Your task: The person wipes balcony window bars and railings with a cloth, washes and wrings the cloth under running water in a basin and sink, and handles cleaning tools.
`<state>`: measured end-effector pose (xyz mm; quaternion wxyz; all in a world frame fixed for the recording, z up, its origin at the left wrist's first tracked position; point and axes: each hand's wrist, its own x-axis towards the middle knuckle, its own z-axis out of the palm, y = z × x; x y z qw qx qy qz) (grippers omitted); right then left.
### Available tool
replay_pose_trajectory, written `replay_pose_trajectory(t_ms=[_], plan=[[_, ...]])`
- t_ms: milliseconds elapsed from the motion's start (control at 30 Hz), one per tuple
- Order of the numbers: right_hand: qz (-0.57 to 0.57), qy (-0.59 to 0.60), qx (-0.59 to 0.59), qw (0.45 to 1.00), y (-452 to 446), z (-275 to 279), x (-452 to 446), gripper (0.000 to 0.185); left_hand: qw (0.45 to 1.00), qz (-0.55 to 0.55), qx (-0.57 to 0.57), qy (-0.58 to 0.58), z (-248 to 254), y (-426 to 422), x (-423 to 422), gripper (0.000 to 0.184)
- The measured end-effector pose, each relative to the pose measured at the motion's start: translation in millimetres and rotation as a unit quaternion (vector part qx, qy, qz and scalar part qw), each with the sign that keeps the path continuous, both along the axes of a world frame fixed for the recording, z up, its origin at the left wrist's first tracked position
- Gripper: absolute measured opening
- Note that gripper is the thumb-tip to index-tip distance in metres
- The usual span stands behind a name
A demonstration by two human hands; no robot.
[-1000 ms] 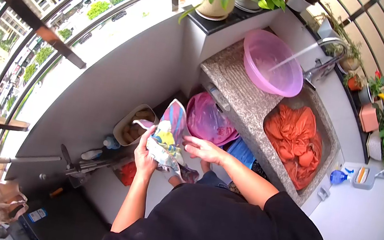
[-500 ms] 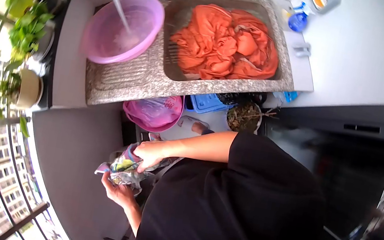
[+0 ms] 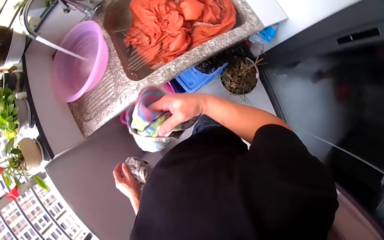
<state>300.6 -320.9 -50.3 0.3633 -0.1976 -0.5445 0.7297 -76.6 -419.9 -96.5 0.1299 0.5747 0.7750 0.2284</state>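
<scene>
Holding two cloths apart: right hand (image 3: 181,109) clamps patterned cloth (image 3: 144,124) near the sink (image 3: 204,49), fingers curled; left hand (image 3: 126,182) clamps grey cloth (image 3: 138,168). Next move likely calls for secure grip.

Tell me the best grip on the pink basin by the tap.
Likely two hands on opposite stretches of the rim of the basin, coming from the sink side. It's round, open-topped and sits on the ribbed drainboard; the tap arches over the far side, its stream landing inside.
</scene>
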Motion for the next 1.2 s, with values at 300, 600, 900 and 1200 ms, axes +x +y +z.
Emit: replay_pose_trajectory(t_ms=[300, 600, 900, 1200], plan=[[-0.370, -0.446, -0.043, 0.814, -134.4, -26.6, 162.0, 0.057, 0.981, -0.005, -0.195, 0.001, -154.3, -110.3, -113.9, 0.043], [-0.474, -0.504, -0.028, 0.722, -50.9, 4.7, 398.8, 0.042, 0.917, 0.237, -0.319, -0.031, -160.1, -232.9, -140.5, 0.044], [-0.606, -0.721, -0.079, 0.326, 13.7, -116.6, 342.5, 0.054, 0.919, 0.271, -0.280, -0.064, -153.5, -189.9, -77.2, 0.045], [-0.511, -0.772, 0.003, 0.376, 31.9, -157.2, 404.1, 0.031, 0.937, 0.228, -0.257, -0.069, -144.2, -126.8, -29.5, 0.046]])
